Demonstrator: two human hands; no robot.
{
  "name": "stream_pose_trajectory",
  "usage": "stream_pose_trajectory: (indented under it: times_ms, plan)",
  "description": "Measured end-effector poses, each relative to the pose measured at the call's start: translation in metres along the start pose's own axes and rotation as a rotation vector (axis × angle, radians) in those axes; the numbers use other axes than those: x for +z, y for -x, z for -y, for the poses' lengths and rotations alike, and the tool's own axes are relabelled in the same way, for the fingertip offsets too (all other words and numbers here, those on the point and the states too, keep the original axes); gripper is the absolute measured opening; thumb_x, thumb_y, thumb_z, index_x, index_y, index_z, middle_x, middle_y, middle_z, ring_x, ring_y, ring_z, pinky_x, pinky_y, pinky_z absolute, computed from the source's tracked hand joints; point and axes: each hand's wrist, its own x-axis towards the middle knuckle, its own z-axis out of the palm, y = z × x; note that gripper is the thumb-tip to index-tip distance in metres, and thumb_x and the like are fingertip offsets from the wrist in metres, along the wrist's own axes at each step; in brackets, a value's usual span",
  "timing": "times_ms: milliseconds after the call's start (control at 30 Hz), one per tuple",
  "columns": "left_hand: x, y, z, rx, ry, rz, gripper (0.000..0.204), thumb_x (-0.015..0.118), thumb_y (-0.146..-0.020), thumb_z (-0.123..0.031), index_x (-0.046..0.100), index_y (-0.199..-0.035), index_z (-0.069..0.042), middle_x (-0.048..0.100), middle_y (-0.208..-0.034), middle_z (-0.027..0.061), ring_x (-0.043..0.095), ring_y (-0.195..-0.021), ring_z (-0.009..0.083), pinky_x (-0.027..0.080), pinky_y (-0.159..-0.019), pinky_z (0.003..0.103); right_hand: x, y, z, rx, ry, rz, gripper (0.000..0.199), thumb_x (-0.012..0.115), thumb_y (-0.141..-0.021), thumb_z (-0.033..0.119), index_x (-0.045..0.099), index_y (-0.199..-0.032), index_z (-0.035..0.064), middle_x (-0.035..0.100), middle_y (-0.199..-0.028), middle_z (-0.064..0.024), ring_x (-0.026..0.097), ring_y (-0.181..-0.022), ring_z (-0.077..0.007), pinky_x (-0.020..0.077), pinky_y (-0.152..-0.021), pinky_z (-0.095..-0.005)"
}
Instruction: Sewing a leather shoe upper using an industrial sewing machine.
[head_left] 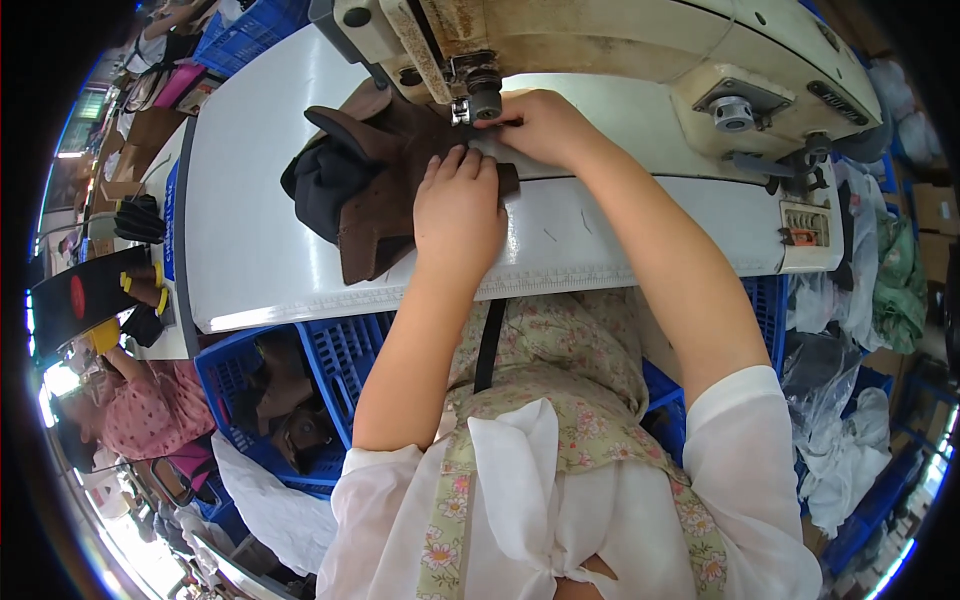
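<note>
A dark brown leather boot upper point(385, 215) with a black lining point(335, 190) lies on the white sewing machine table, its front part under the presser foot point(461, 112). My left hand point(460, 205) rests flat on the leather just in front of the foot, fingers stretched out. Close to the right side of the needle area, my right hand point(545, 125) has its fingers bent together at the edge of the upper, gripping a bit of it. The fingertips are partly hidden behind the machine's round presser part point(486, 98).
The sewing machine arm point(600, 40) spans the far side. Under the table's near edge stands a blue crate point(330, 365) holding brown pieces. Black pieces point(140, 218) lie beyond the table's left end, where another person in a pink top point(160, 410) sits. Plastic bags point(845, 400) are at right.
</note>
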Motion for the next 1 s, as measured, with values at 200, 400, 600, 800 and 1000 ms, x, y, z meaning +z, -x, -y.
stream_pose_trajectory:
  times_ms: [200,400,600,800,1000]
  plan:
    - [0.006,0.009,0.009,0.053,0.044,-0.066,0.044,0.067,-0.07,-0.012,0.063,-0.113,-0.001,0.062,-0.121,0.0144,0.056,-0.12,0.0298,0.041,-0.106,0.045,0.005,0.001,-0.006,-0.126,0.101,-0.04,0.028,0.064,-0.073,0.009,0.077,-0.098,0.0143,0.068,-0.117,-0.0035,0.062,-0.106,-0.0247,0.0488,-0.094,-0.0327]
    - [0.002,0.012,0.015,0.061,0.126,-0.102,0.041,0.063,-0.067,-0.008,0.068,-0.107,-0.002,0.065,-0.119,0.0144,0.058,-0.118,0.0293,0.043,-0.105,0.044,0.006,0.003,-0.007,-0.175,0.151,-0.064,0.028,0.063,-0.073,0.01,0.077,-0.098,0.0145,0.068,-0.116,-0.0035,0.061,-0.106,-0.026,0.0485,-0.094,-0.0337]
    - [0.002,0.013,0.026,0.093,0.177,-0.093,0.042,0.062,-0.066,-0.008,0.068,-0.106,-0.001,0.067,-0.116,0.0146,0.061,-0.115,0.0294,0.044,-0.104,0.045,0.002,0.008,0.001,-0.189,0.172,-0.044,0.028,0.063,-0.074,0.011,0.076,-0.098,0.0116,0.068,-0.112,-0.0041,0.06,-0.105,-0.027,0.048,-0.094,-0.0343]
    - [0.003,0.013,0.027,0.095,0.229,-0.13,0.04,0.063,-0.065,-0.01,0.069,-0.104,0.0,0.068,-0.113,0.0165,0.062,-0.112,0.0302,0.044,-0.103,0.045,0.002,0.015,0.0,-0.226,0.175,-0.063,0.027,0.071,-0.077,0.022,0.075,-0.101,0.0084,0.066,-0.117,-0.0053,0.059,-0.108,-0.0271,0.0475,-0.095,-0.036]
    - [0.004,0.013,0.03,0.108,0.233,-0.153,0.04,0.062,-0.063,-0.01,0.07,-0.101,0.0,0.069,-0.111,0.016,0.063,-0.111,0.0298,0.046,-0.101,0.045,0.009,0.015,-0.006,-0.273,0.238,-0.107,0.033,0.076,-0.077,0.029,0.074,-0.103,0.0091,0.064,-0.121,-0.0055,0.058,-0.112,-0.0272,0.0466,-0.096,-0.0372]
